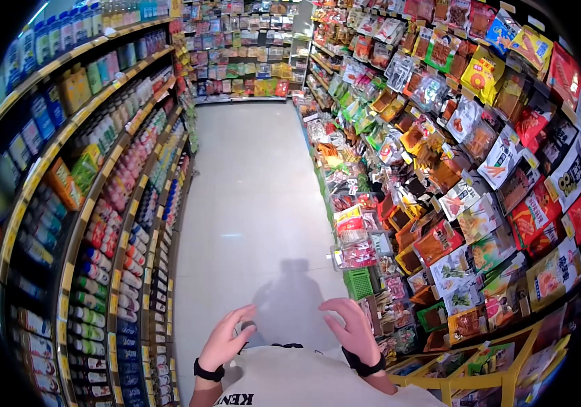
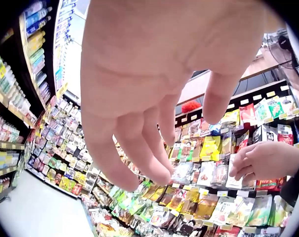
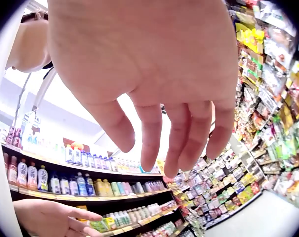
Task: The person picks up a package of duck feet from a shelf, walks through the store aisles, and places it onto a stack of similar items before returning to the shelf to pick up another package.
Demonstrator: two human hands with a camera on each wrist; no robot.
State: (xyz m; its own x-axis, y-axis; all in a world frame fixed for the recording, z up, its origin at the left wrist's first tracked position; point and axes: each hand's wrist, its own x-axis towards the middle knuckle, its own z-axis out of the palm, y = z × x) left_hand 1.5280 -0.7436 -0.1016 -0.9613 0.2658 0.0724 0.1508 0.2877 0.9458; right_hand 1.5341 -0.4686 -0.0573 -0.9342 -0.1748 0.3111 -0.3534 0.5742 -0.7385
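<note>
Currently in hand: 0 items. Left hand (image 1: 226, 337) and right hand (image 1: 353, 331), 2 in all: held apart over the floor (image 1: 249, 176) of the aisle, fingers relaxed and slightly bent, pinching nothing, each with 1 black wristband. Nearest goods, left: bottles (image 1: 90, 315) in rows on the shelves (image 1: 64, 292). Nearest goods, right: bagged foods (image 1: 438, 242) in dense rows, with 1 green basket (image 1: 358, 283) beside them, just beyond the right hand. Step, as judged: no handling under way; contact with any item calls for a sideways reach.
</note>
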